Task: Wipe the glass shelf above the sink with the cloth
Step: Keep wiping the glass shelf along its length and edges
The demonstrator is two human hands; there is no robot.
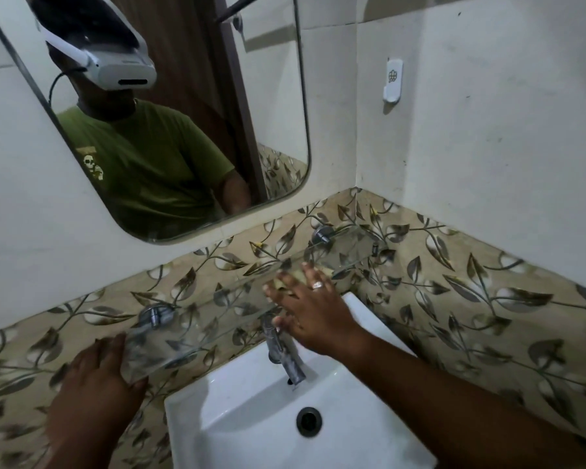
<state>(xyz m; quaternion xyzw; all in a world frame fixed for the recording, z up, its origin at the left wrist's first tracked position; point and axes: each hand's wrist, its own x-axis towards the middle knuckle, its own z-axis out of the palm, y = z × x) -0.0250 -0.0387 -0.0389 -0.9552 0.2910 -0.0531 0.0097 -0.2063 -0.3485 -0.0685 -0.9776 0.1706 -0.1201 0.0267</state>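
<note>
We have our right hand (pixel 310 311) spread flat, fingers splayed, pressing the cloth (pixel 286 280) down onto the shelf (pixel 217 319); only a yellowish edge of the cloth shows between and beyond the fingers, so it is pinned under the palm, not pinched. Our left hand (pixel 97 377) cups the shelf's near-left end, fingers open against the glass edge, seemingly to steady it.

The shelf's long axis runs from that near-left end up to the far right, where a bracket (pixel 322 233) fixes it to the leaf-patterned tiles (pixel 471 282). The cloth sits right of the middle, so the longer unwiped-looking stretch lies to the left, toward our left hand, with a shorter run to the far-right end. We judge the next stroke should follow that axis, and the right hand is the one placed to make it.

Below lie the tap (pixel 281 353) and sink (pixel 251 414); the mirror (pixel 183 130) hangs above.
</note>
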